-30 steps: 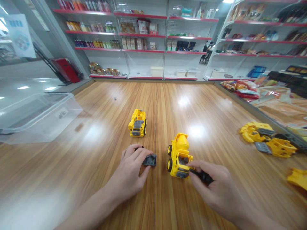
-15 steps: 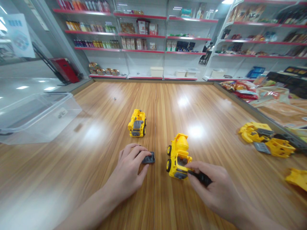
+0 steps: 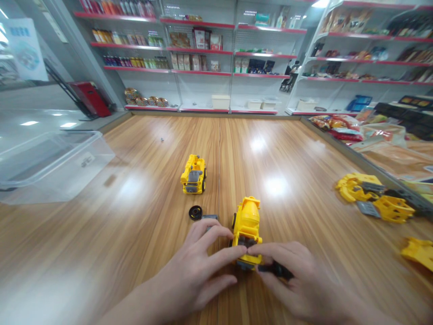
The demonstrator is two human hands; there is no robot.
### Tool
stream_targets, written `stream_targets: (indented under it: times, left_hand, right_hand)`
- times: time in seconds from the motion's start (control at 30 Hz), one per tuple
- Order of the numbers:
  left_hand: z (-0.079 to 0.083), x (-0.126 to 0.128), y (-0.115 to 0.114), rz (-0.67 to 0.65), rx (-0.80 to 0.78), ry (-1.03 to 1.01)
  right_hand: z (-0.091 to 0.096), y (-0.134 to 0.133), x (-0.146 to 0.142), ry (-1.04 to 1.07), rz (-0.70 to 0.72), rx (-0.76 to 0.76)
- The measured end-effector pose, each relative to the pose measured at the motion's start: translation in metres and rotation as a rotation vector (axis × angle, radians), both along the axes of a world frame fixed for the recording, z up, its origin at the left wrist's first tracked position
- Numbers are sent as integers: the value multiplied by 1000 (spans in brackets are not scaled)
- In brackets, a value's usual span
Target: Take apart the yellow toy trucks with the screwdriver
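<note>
A yellow toy cement mixer truck [image 3: 249, 216] stands close in front of me, its cab towards me. My right hand [image 3: 294, 275] pinches the cab's right side, with a black-handled tool [image 3: 276, 269], seemingly a screwdriver, held in its fingers. My left hand [image 3: 199, 266] reaches to the cab from the left, fingers apart, the index fingertip touching the cab top near my right fingertips. Beyond my left fingers lie a loose black wheel [image 3: 195, 212] and a dark grey piece [image 3: 210, 217], partly hidden. A yellow toy crane truck [image 3: 194, 175] stands farther back.
Yellow and grey toy parts [image 3: 375, 194] lie on the right, with another yellow part [image 3: 418, 253] nearer. A clear plastic bin [image 3: 91, 158] is at the left. Bagged goods [image 3: 341, 124] sit past the table's right edge; stocked shelves [image 3: 199, 49] stand behind.
The mixer truck has come nearer and slightly left with my right hand. My left hand has left the grey piece and moved right to the cab, uncovering the black wheel.
</note>
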State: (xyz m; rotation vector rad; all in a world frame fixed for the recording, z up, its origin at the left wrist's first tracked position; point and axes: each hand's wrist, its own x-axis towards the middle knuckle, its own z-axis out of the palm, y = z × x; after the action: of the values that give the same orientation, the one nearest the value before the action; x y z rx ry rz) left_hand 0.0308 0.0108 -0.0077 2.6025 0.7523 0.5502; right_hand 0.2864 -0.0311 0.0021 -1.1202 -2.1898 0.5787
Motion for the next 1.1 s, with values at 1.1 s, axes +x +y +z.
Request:
stream_targets:
  times: [1.1]
  left_hand:
    - [14, 4, -4, 38, -47, -147]
  right_hand:
    - [-26, 17, 19, -324, -456, -96]
